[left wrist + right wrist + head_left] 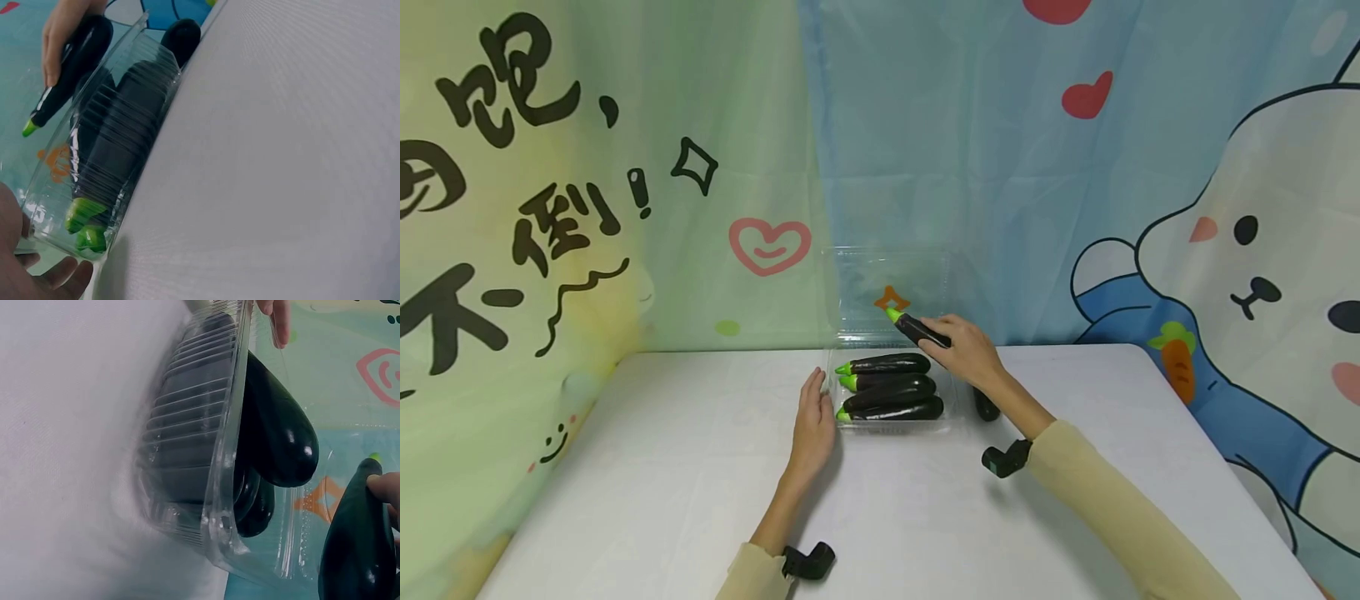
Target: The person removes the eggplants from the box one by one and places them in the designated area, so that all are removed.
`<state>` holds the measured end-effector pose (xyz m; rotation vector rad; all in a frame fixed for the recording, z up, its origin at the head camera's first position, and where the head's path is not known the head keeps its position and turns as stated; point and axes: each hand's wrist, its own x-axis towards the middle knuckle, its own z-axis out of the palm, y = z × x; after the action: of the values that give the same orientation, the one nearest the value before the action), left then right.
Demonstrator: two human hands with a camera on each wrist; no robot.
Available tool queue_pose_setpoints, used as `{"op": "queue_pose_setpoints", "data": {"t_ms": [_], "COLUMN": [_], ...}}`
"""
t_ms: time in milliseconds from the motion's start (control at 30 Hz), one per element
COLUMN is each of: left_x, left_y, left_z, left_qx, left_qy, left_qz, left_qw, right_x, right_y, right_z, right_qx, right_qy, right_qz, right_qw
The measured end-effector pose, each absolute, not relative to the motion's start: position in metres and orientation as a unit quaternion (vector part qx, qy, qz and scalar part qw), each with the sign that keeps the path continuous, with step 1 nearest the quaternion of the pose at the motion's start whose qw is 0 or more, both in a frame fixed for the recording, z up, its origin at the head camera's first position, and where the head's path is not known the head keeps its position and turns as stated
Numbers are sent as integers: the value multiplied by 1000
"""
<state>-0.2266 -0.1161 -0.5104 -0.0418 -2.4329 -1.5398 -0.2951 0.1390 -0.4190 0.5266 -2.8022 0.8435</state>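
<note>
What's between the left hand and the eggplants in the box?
Between the left hand and those eggplants stands the clear box's left wall, as the head view shows.

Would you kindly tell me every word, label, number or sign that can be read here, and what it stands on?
"吧," on the backdrop
"不" on the backdrop
"倒!" on the backdrop
Other strokes, cut off by the head view's left edge, cannot be read.
No lettering shows on the eggplants or the clear container.

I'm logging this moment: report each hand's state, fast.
Left hand: open, at the left side of the clear container.
Right hand: closed, holding an eggplant.
</note>
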Motion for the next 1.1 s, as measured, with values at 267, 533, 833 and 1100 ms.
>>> {"op": "queue_pose_setpoints", "data": {"t_ms": [267, 533, 833, 1100], "left_x": [-227, -228, -226, -225], "left_y": [-116, -115, -116, -115], "left_z": [-509, -508, -507, -508], "left_qx": [-14, -17, -12, -8], "left_qy": [-837, -835, -837, -838], "left_qz": [-532, -534, -532, -531], "left_qw": [128, 131, 126, 127], "right_x": [-296, -295, -293, -291], "right_y": [139, 138, 138, 142], "right_z": [-422, -421, -422, -424], "right_qx": [179, 178, 182, 192], "right_qy": [-940, -930, -928, -922], "right_qz": [275, 314, 318, 327], "right_qw": [92, 68, 67, 73]}}
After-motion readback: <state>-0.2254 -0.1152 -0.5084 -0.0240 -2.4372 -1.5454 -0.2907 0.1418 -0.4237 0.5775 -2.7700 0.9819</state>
